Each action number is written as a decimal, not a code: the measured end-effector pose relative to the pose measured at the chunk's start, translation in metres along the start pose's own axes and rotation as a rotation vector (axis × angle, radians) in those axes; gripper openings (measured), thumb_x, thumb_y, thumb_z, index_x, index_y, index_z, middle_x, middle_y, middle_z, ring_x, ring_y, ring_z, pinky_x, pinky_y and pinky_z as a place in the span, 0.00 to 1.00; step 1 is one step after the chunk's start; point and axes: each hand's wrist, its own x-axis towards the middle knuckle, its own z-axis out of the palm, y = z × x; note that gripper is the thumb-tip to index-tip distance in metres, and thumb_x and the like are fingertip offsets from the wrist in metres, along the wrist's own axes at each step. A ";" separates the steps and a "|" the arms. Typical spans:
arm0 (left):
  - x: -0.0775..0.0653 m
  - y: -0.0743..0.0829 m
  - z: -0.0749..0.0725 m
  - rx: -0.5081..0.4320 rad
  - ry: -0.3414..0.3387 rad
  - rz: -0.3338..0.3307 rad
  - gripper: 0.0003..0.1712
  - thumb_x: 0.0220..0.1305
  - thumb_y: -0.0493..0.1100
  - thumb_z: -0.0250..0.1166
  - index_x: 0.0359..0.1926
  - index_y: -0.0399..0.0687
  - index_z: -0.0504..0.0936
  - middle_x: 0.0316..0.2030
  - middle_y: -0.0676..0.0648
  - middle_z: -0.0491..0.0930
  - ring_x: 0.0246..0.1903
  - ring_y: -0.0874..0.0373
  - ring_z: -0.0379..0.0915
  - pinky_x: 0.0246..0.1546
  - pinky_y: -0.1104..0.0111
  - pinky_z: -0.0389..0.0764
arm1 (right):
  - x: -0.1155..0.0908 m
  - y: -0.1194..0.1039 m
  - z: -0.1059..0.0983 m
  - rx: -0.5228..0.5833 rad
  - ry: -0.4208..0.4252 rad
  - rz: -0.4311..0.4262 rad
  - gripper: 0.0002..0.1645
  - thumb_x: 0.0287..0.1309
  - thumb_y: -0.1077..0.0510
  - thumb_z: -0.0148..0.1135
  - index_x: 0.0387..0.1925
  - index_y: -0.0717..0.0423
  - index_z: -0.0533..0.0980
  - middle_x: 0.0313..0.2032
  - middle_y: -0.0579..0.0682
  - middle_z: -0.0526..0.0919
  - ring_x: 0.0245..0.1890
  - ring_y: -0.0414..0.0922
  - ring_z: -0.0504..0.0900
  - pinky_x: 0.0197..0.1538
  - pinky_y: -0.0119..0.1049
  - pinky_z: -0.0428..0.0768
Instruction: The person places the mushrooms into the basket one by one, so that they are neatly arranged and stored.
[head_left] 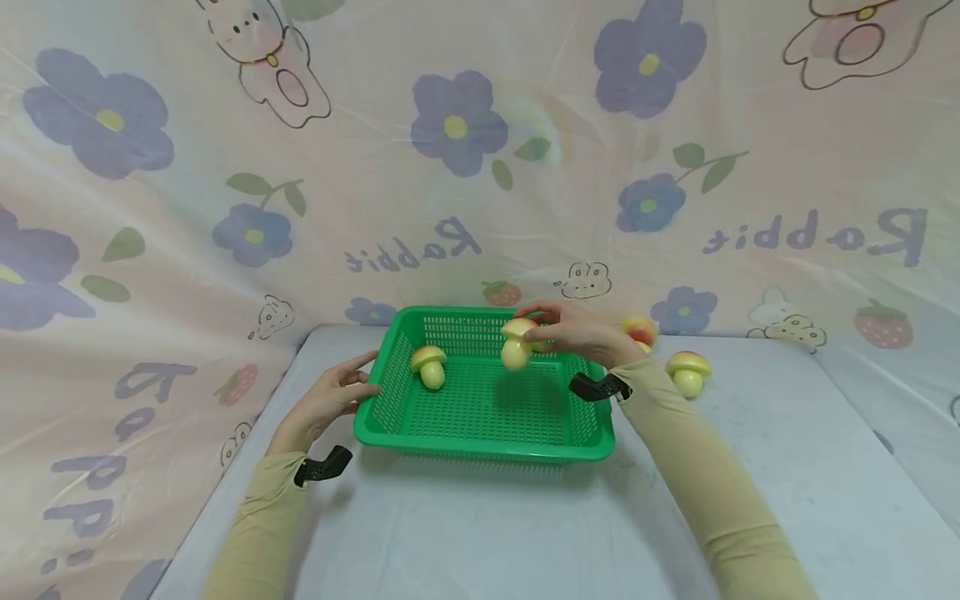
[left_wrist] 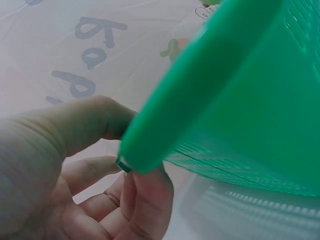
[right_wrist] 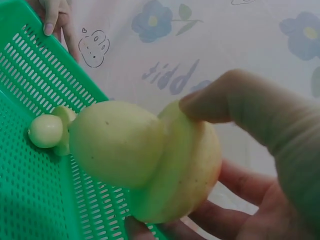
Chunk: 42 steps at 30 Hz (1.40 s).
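Observation:
A green plastic basket (head_left: pixel 480 452) with slotted walls stands on the table. At its left end, my left hand (head_left: pixel 330 404) pinches the rim; the left wrist view has the fingers (left_wrist: pixel 150 200) curled at the rim's underside. Over the basket's right half, my right hand (head_left: pixel 573 332) holds a toy mushroom (head_left: pixel 516 343) by its cap, thumb on one side and fingers on the other. Its pale stem (right_wrist: pixel 117 142) points away from the palm. Inside the basket near the left wall is another toy mushroom (head_left: pixel 430 367), with a yellow-green stem and a reddish-topped cap.
Right of the basket a toy mushroom (head_left: pixel 687 373) stands on the white table (head_left: pixel 480 533). Another reddish-yellow toy mushroom (head_left: pixel 639 332) is partly hidden behind the right wrist. A printed cloth (head_left: pixel 525 208) hangs behind the table.

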 end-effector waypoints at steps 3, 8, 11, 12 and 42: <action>0.001 -0.001 0.000 -0.002 -0.002 0.000 0.43 0.63 0.42 0.66 0.74 0.55 0.54 0.40 0.43 0.69 0.32 0.56 0.76 0.37 0.62 0.80 | 0.007 0.000 0.003 0.018 0.013 0.016 0.27 0.57 0.61 0.67 0.59 0.56 0.72 0.51 0.58 0.77 0.45 0.50 0.75 0.43 0.43 0.76; 0.001 0.000 0.000 -0.001 -0.006 0.009 0.43 0.64 0.40 0.65 0.75 0.53 0.53 0.39 0.43 0.69 0.31 0.56 0.77 0.36 0.62 0.80 | 0.017 0.003 0.008 0.020 0.011 0.020 0.27 0.58 0.63 0.65 0.59 0.60 0.71 0.50 0.57 0.77 0.44 0.47 0.76 0.43 0.40 0.77; 0.002 -0.002 -0.001 0.005 -0.005 0.014 0.43 0.65 0.40 0.64 0.75 0.51 0.52 0.39 0.43 0.69 0.32 0.56 0.77 0.35 0.63 0.81 | 0.023 0.004 0.011 0.002 0.012 0.022 0.28 0.59 0.62 0.65 0.60 0.60 0.70 0.50 0.57 0.77 0.44 0.46 0.77 0.43 0.40 0.78; 0.002 -0.002 -0.001 0.008 -0.004 0.015 0.43 0.65 0.40 0.64 0.75 0.51 0.52 0.39 0.42 0.69 0.32 0.56 0.77 0.35 0.62 0.81 | 0.025 0.005 0.012 0.002 0.012 0.026 0.28 0.59 0.62 0.65 0.61 0.60 0.70 0.50 0.57 0.77 0.44 0.47 0.77 0.44 0.41 0.78; 0.001 -0.001 0.000 0.012 0.006 -0.012 0.44 0.63 0.43 0.66 0.75 0.55 0.54 0.41 0.42 0.69 0.32 0.56 0.76 0.36 0.63 0.80 | 0.064 0.033 0.033 -0.074 0.024 0.078 0.32 0.60 0.60 0.64 0.65 0.60 0.67 0.54 0.54 0.75 0.49 0.47 0.75 0.57 0.56 0.68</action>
